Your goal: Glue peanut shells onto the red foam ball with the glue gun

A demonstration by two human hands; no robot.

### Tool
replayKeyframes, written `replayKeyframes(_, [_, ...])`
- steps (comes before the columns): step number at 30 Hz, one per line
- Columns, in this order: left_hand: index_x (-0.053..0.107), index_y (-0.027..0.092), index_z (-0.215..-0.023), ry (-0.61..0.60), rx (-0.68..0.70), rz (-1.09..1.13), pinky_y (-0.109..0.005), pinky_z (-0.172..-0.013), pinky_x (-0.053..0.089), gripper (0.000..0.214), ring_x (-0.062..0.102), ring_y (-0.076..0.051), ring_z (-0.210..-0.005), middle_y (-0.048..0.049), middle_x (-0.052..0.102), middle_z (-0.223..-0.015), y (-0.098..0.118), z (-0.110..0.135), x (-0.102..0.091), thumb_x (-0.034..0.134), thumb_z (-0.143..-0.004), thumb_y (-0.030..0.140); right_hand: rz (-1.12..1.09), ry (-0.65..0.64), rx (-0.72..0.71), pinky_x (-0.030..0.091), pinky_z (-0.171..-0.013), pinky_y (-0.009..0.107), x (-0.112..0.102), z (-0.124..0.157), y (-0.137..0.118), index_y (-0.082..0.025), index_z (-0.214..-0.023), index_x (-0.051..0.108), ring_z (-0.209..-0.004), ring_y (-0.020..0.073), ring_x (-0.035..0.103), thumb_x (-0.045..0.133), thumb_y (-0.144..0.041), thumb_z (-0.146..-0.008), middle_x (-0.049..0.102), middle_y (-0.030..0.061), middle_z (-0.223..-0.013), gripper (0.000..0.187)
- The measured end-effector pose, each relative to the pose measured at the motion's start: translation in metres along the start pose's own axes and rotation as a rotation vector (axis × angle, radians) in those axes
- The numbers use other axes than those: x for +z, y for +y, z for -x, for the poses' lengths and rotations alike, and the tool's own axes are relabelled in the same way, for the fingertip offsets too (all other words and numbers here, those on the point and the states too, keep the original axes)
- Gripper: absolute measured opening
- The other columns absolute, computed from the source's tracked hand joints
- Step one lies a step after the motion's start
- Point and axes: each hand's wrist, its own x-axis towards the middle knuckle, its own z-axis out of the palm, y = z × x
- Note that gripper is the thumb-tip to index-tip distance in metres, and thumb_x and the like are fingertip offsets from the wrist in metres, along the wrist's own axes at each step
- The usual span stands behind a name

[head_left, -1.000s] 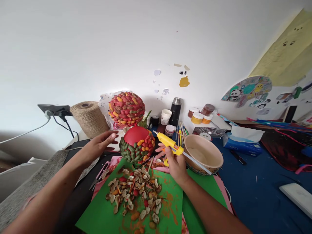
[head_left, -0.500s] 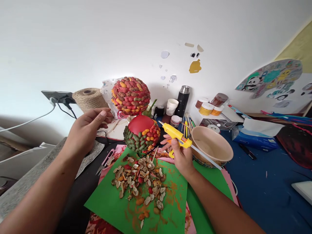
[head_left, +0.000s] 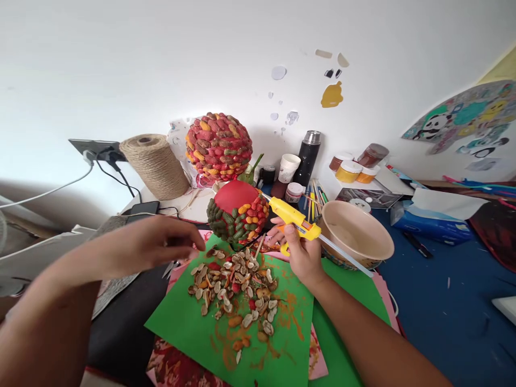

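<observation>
Right hand (head_left: 304, 258) wrapped round yellow glue gun (head_left: 288, 212), its tip by the part-covered red ball (head_left: 234, 196), behind peanut shells (head_left: 243, 279). Left hand (head_left: 169, 242) half-curled; contents unclear. Step, I judge: gluing; next calls for choosing a shell.

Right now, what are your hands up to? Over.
Right fingers gripping yellow glue gun. Left fingers near peanut shells. Shells lie before partly covered red ball.

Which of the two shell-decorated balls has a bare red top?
The front ball, nearest the yellow glue gun; the back ball has shells across its top.
</observation>
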Motion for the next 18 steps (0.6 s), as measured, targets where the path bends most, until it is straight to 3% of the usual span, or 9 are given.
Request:
replayKeyframes(1, [0.091, 0.029, -0.096, -0.157, 0.022, -0.087, -0.029, -0.060, 0.048, 0.030, 0.072, -0.022, -0.069, -0.0011, 0.083, -0.081, 0.003, -0.003, 0.010, 0.073, -0.097, 0.054, 0.002, -0.006, 0.004, 0.064, -0.056, 0.030, 0.000, 0.000, 0.000, -0.022, -0.115, 0.083, -0.060, 0.0205, 0.079, 0.068, -0.079, -0.109, 0.084, 0.0062, -0.084, 0.060])
replayKeyframes(2, [0.090, 0.029, -0.104, -0.223, 0.045, -0.156, -0.028, -0.065, 0.050, 0.030, 0.075, -0.022, -0.074, -0.0012, 0.085, -0.087, 0.004, -0.007, 0.020, 0.068, -0.102, 0.048, 0.003, -0.007, 0.005, 0.065, -0.058, 0.031, 0.000, 0.001, -0.001, -0.021, -0.115, 0.083, -0.060, 0.0207, 0.079, 0.068, -0.080, -0.109, 0.084, 0.0061, -0.083, 0.061])
replayKeyframes(4, [0.089, 0.031, -0.109, -0.228, 0.061, -0.281, -0.029, -0.074, 0.053, 0.027, 0.080, -0.024, -0.087, -0.0028, 0.089, -0.101, 0.005, -0.018, 0.038, 0.064, -0.101, 0.037, 0.004, 0.001, 0.006, 0.068, -0.062, 0.033, 0.000, 0.000, -0.002, -0.022, -0.116, 0.084, -0.062, 0.0214, 0.080, 0.067, -0.081, -0.109, 0.084, 0.0063, -0.084, 0.062])
replayKeyframes(7, [0.089, 0.031, -0.107, -0.212, -0.001, -0.429, -0.033, -0.076, 0.053, 0.026, 0.081, -0.029, -0.091, -0.0053, 0.090, -0.105, -0.001, -0.031, 0.053, 0.064, -0.097, 0.030, 0.008, 0.021, 0.017, 0.070, -0.067, 0.037, 0.000, 0.000, -0.004, -0.022, -0.116, 0.083, -0.063, 0.0224, 0.081, 0.066, -0.083, -0.108, 0.084, 0.0064, -0.085, 0.064])
replayKeyframes(14, [0.092, 0.033, -0.111, -0.188, -0.013, -0.453, -0.034, -0.077, 0.053, 0.030, 0.083, -0.030, -0.093, -0.0061, 0.091, -0.108, -0.013, -0.037, 0.056, 0.066, -0.096, 0.024, -0.014, 0.036, 0.025, 0.066, -0.056, 0.031, 0.001, 0.001, -0.005, -0.022, -0.116, 0.085, -0.059, 0.0203, 0.077, 0.069, -0.080, -0.107, 0.082, 0.0056, -0.081, 0.061])
replayKeyframes(18, [0.093, 0.033, -0.108, -0.199, -0.038, -0.505, -0.034, -0.080, 0.055, 0.030, 0.084, -0.033, -0.100, -0.0075, 0.092, -0.111, -0.010, -0.037, 0.059, 0.068, -0.096, 0.021, -0.007, 0.019, 0.014, 0.066, -0.058, 0.031, 0.000, 0.002, -0.003, -0.022, -0.118, 0.085, -0.061, 0.0207, 0.078, 0.068, -0.078, -0.109, 0.083, 0.0065, -0.082, 0.060])
